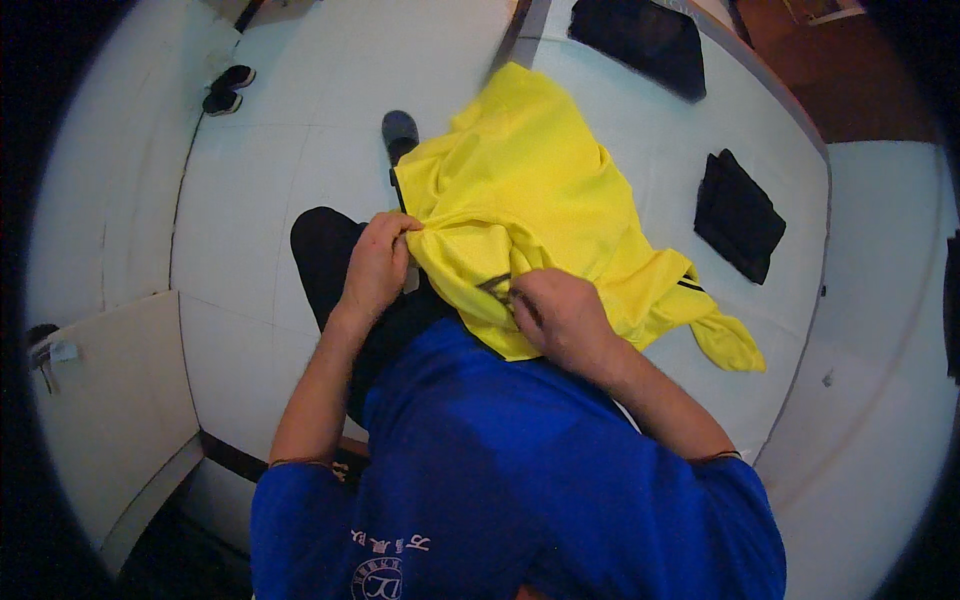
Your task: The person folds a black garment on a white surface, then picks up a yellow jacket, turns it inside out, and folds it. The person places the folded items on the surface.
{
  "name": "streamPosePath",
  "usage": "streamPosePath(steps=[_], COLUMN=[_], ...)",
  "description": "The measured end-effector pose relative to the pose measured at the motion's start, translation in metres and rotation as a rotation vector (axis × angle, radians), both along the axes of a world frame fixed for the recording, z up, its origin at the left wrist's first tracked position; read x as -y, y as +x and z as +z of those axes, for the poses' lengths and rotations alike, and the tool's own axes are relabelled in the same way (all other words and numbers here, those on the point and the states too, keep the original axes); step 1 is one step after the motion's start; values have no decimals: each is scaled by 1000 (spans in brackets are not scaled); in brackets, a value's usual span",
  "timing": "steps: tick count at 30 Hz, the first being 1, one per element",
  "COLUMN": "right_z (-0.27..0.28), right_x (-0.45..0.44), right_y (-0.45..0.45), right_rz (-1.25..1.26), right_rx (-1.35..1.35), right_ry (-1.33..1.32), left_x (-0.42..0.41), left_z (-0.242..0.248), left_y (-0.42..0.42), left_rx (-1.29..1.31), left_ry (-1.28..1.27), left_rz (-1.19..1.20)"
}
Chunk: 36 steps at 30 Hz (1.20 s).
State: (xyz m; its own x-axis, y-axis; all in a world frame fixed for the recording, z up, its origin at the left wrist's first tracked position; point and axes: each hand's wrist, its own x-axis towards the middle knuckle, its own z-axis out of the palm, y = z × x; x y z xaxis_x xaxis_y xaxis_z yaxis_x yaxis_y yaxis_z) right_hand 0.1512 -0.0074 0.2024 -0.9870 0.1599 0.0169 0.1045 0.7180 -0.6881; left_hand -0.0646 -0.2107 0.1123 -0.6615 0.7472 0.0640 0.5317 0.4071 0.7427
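Note:
A bright yellow garment [540, 165] with black trim lies rumpled across my lap and the white surface to the right. One sleeve with black stripes trails off toward the lower right. My left hand [381, 259] pinches the garment's edge near its left side, between thumb and fingers. Inside the gathered front part, my right hand [559, 315] is closed around a bunch of the cloth, beside a dark strip of trim. The fingertips of the right hand are partly hidden by folds.
Two folded black cloth items, one at the top [645, 45] and one at the right [739, 217], lie on the white surface [660, 195]. Dark shoes [227, 90] stand by the left wall. A white door [112, 390] with a handle is at lower left.

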Motion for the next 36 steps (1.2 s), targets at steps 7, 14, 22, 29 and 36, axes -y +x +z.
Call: streamPosePath(steps=[7,14,22,29,36], right_z=[-19,-35,-28,-47,-32], right_x=[37,23,8,-2,-18], right_y=[20,19,-18,-32,-49], right_rz=[159,117,-77,-151,-260], right_rx=[-52,280,515,283,481], right_ry=[43,-261,27,-448,-1012], left_x=[-25,-14,-5,-10,-12], left_z=[64,31,82,137,137], left_y=[57,77,71,67,78], left_rx=[-109,202,105,231,241], left_ry=[-133,-401,34,289,404], left_rz=[-135,-329,-228,-346,-405])
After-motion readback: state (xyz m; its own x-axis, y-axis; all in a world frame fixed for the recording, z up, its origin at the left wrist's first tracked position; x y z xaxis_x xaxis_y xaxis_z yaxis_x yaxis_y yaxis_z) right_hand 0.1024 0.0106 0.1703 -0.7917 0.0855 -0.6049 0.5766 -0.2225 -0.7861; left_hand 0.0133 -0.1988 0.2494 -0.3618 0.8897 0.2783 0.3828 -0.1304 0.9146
